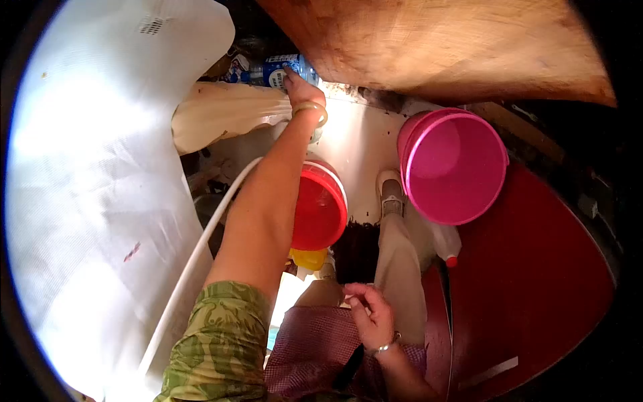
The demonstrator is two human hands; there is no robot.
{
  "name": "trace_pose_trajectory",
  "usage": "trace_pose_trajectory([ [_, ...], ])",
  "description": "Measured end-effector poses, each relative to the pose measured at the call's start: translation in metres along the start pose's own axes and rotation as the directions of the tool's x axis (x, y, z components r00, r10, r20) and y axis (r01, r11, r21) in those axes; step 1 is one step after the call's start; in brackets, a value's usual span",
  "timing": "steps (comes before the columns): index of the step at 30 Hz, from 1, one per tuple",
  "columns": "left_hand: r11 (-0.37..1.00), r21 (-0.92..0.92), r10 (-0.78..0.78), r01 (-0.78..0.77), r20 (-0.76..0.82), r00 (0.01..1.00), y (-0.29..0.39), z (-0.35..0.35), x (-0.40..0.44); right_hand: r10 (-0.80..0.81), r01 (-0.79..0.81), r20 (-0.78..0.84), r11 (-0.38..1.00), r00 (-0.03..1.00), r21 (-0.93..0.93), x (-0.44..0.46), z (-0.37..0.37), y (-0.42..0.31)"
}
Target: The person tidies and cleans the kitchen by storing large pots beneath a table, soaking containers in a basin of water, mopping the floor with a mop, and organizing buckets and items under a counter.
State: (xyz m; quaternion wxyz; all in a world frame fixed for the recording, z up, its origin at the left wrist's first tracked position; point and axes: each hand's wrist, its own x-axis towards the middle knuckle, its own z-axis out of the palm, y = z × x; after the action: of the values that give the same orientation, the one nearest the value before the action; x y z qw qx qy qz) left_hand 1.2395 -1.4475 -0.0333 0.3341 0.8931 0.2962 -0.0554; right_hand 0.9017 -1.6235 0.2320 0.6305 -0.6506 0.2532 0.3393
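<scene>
My left hand (303, 88) is stretched far forward and grips a clear plastic bottle (274, 71) with a blue label, which lies on its side. Part of the bottle is hidden behind the fingers. A bangle circles that wrist, and the arm passes over a red bucket (320, 209). Close to my lap, my right hand (372, 316) hovers above the purple checked cloth (315, 342) with its fingers loosely curved, the thumb apart, and nothing visible in it.
A pink bucket (457, 167) stands right of my foot, beside a bottle with a red cap (452, 261). White sheeting (114, 167) fills the left side, with a pale hose (194, 268) along it. A wooden board (455, 47) overhangs the top; a dark red panel (529, 288) lies right.
</scene>
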Motion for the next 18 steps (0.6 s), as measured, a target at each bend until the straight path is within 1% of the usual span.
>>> trace_pose_trajectory([
  [3,0.970,0.150,0.193,-0.192,0.007,0.981,0.004,-0.005,0.028,-0.039,0.040,0.018,0.999,0.999,-0.035,0.000,-0.003,-0.020],
  [4,0.928,0.297,0.237,-0.225,-0.003,0.972,-0.001,0.002,0.042,0.026,-0.027,0.052,0.999,0.998,0.023,-0.001,-0.005,-0.026],
  [5,0.829,0.487,0.263,-0.273,0.092,0.961,-0.006,0.009,0.053,0.005,-0.005,0.059,1.000,0.998,0.000,-0.002,-0.006,-0.029],
  [6,0.690,0.648,0.266,-0.323,0.188,0.945,-0.003,0.011,0.060,-0.016,0.017,0.067,1.000,0.998,-0.024,-0.001,-0.008,-0.030],
  [7,0.517,0.771,0.245,-0.373,0.285,0.927,0.000,0.011,0.063,-0.034,0.037,0.075,0.998,0.997,-0.048,-0.001,-0.009,-0.032],
  [9,0.548,0.761,0.145,-0.347,0.322,0.936,-0.007,0.013,0.077,-0.037,0.039,0.072,0.999,0.997,-0.029,-0.001,-0.009,-0.039],
  [11,0.544,0.768,0.097,-0.338,0.342,0.934,-0.015,0.018,0.081,-0.045,0.048,0.074,0.998,0.996,-0.029,0.001,-0.009,-0.038],
  [13,0.517,0.786,0.096,-0.339,0.340,0.936,0.009,-0.005,0.048,-0.059,0.065,0.089,0.996,0.994,-0.063,0.000,-0.011,-0.032],
  [16,0.373,0.854,0.080,-0.363,0.360,0.929,0.022,-0.013,0.042,-0.088,0.098,0.101,0.990,0.991,-0.099,0.000,-0.010,-0.032],
  [18,0.268,0.860,0.254,-0.434,0.371,0.893,0.020,-0.012,0.043,-0.063,0.066,0.096,0.997,0.993,-0.035,0.001,-0.008,-0.040],
])
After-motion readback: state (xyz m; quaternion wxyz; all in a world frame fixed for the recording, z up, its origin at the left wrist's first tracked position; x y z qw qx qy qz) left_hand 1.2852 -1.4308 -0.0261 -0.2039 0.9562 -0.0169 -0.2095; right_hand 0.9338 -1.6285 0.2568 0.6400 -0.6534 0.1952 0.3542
